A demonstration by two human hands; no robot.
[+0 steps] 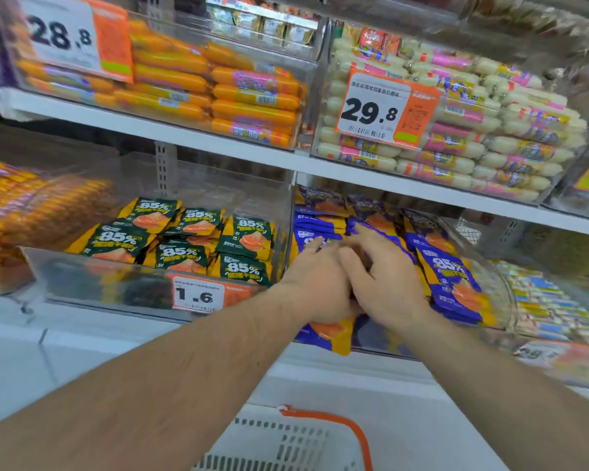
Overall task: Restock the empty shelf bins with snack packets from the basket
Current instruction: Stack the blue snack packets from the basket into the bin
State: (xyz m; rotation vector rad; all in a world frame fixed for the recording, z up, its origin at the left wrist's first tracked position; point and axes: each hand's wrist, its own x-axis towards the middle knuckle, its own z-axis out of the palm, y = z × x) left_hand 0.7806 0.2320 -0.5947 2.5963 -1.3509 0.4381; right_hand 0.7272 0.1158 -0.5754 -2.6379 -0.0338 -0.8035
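Both my hands reach into a clear shelf bin of blue-and-yellow snack packets on the middle shelf. My left hand rests palm-down on the front packets, with one blue-and-yellow packet sticking out below it over the bin's front edge. My right hand overlaps the left, its fingers spread and pressing on the packets. What either hand grips is hidden. The white basket with an orange handle sits below at the bottom edge; its inside is out of view.
To the left a clear bin holds green-and-yellow 85% packets behind a 1.6 price tag. The upper shelf carries bins of orange sausages and white sausages. More packets fill bins at far left and right.
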